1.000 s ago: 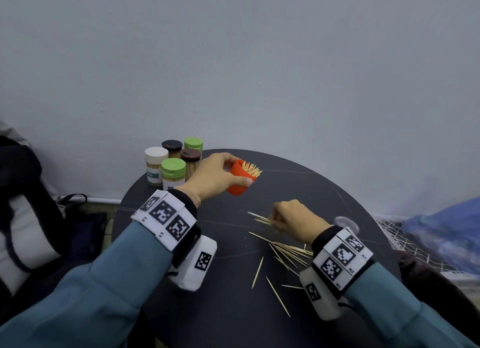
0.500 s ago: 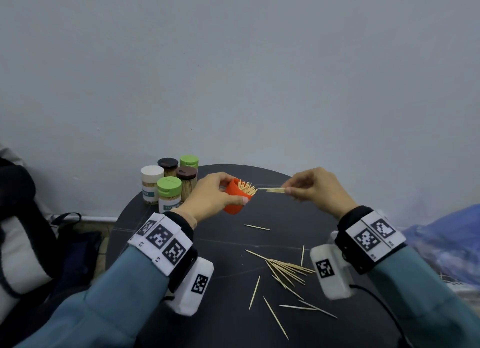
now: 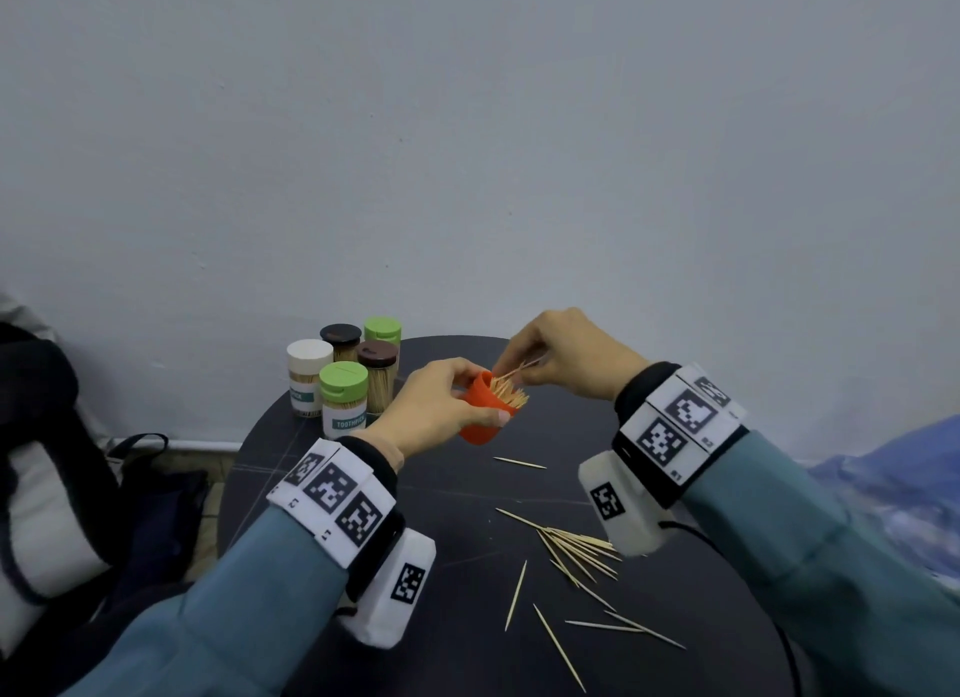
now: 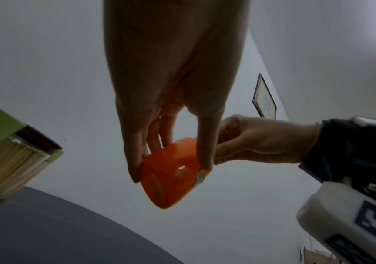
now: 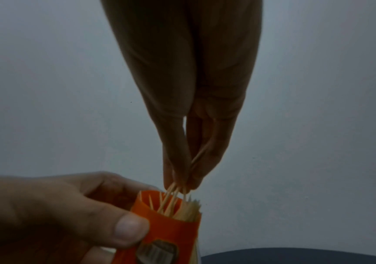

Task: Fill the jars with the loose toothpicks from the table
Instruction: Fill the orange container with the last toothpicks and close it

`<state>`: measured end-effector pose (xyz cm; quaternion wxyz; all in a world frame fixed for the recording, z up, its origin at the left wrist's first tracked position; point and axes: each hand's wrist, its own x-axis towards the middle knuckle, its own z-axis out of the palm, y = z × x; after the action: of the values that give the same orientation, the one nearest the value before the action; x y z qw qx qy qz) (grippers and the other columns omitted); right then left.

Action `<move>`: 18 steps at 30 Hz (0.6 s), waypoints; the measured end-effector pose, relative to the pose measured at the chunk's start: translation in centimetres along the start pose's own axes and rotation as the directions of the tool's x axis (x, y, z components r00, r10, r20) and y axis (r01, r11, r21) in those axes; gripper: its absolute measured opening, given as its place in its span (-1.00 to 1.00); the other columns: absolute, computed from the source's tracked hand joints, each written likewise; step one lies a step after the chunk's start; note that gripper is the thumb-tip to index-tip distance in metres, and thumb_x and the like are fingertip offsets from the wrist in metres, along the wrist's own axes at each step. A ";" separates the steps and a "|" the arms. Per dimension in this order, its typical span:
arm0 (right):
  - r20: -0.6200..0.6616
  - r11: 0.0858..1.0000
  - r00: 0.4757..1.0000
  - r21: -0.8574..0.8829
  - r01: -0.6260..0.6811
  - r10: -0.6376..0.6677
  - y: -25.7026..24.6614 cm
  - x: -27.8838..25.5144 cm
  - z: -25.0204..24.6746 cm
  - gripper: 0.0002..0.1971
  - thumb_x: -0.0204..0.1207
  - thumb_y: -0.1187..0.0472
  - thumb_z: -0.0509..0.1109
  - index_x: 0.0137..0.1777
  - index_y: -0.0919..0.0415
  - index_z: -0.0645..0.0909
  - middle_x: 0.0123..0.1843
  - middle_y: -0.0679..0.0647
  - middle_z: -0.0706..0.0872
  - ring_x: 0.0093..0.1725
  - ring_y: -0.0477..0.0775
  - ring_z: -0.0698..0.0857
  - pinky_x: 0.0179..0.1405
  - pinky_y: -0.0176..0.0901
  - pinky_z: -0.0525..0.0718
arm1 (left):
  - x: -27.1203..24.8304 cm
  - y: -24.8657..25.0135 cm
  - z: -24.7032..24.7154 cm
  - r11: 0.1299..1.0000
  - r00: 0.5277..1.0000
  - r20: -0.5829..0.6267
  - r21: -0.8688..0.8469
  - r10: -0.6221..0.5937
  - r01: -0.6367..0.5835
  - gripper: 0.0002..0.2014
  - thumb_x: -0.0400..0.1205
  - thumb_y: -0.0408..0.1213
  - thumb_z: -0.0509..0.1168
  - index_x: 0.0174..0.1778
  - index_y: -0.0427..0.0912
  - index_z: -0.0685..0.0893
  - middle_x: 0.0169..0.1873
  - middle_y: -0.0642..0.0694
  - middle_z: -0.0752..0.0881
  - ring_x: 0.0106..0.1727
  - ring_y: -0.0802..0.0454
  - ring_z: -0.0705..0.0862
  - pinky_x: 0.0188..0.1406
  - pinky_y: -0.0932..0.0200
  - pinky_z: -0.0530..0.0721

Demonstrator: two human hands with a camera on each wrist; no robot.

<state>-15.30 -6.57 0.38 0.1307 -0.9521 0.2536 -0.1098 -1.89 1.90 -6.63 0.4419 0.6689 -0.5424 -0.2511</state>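
My left hand (image 3: 441,410) grips an open orange jar (image 3: 485,408) above the round dark table (image 3: 311,436), tilted with its mouth toward the right. The jar (image 5: 169,225) is partly filled with toothpicks. My right hand (image 3: 550,353) pinches a few toothpicks (image 3: 511,371) between thumb and fingers, their tips inside the jar mouth (image 5: 173,198). From below, the left fingers wrap the orange jar (image 4: 171,171). Loose toothpicks (image 3: 576,545) lie scattered on the table near me, one (image 3: 519,462) lying apart.
Several capped toothpick jars (image 3: 343,379) with green, brown and white lids stand at the table's back left. A dark bag (image 3: 62,488) sits on the floor to the left. Blue fabric (image 3: 893,467) lies to the right. A pale wall is close behind.
My right hand picked toothpicks off the table, rose to the jar mouth, and now has their tips in the jar. The left hand kept holding the jar and tilted it a little.
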 end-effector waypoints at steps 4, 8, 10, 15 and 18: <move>0.012 1.000 1.000 -0.021 0.002 -0.002 -0.3 0.4 -0.4 -0.75 0.43 0.42 0.46 0.09 0.22 0.75 0.00 0.05 0.79 -0.14 -0.13 0.69 -0.14 -0.51 0.60 | 0.1 0.0 0.0 1.000 1.000 0.013 -0.011 0.002 -0.002 -0.46 0.42 -0.20 0.55 0.32 -0.14 0.58 0.17 -0.05 0.69 0.17 0.06 0.64 0.11 0.23 0.56; -0.041 0.999 0.999 0.035 0.011 -0.009 0.3 0.4 -1.0 -0.79 0.40 0.43 0.49 0.01 0.23 0.74 -0.07 0.01 0.78 -0.33 -0.40 0.62 -0.21 -0.67 0.53 | 0.1 -0.1 -0.1 1.000 1.000 0.012 -0.020 0.000 0.000 -0.43 0.42 -0.17 0.54 0.34 -0.13 0.56 0.19 -0.03 0.65 0.19 0.06 0.61 0.14 0.21 0.55; -0.077 0.997 0.997 0.072 0.015 -0.009 0.6 0.4 -1.0 -0.85 0.39 0.42 0.50 -0.06 0.24 0.75 -0.11 0.04 0.79 -0.38 -0.48 0.62 -0.20 -0.65 0.54 | 0.2 -0.1 -0.1 0.999 1.000 0.010 -0.038 -0.005 0.005 -0.42 0.42 -0.17 0.54 0.35 -0.14 0.55 0.20 -0.04 0.65 0.22 0.04 0.61 0.18 0.17 0.58; -0.197 0.986 0.979 0.168 -0.016 0.049 1.6 0.3 -0.2 -0.93 0.39 0.40 0.51 -0.17 0.26 0.73 -0.20 0.17 0.81 -0.40 -0.29 0.68 -0.29 -0.62 0.55 | 0.3 -0.2 0.0 0.997 1.000 -0.001 -0.071 -0.004 0.004 -0.40 0.40 -0.16 0.56 0.36 -0.15 0.57 0.21 -0.06 0.66 0.23 0.02 0.62 0.23 0.11 0.60; -0.210 0.984 0.975 0.177 -0.038 0.075 2.0 0.0 0.7 -0.94 0.37 0.37 0.54 -0.19 0.23 0.74 -0.24 0.14 0.82 -0.42 -0.33 0.66 -0.32 -0.63 0.51 | 0.3 -0.2 0.0 0.994 0.999 -0.032 -0.113 0.008 -0.012 -0.42 0.40 -0.19 0.56 0.35 -0.16 0.57 0.20 -0.07 0.68 0.20 0.03 0.63 0.18 0.16 0.59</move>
<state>-16.00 -8.16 -0.85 0.1868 -0.9121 0.2829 -0.2303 -1.74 1.61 -6.77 0.4887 0.6441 -0.5236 -0.2685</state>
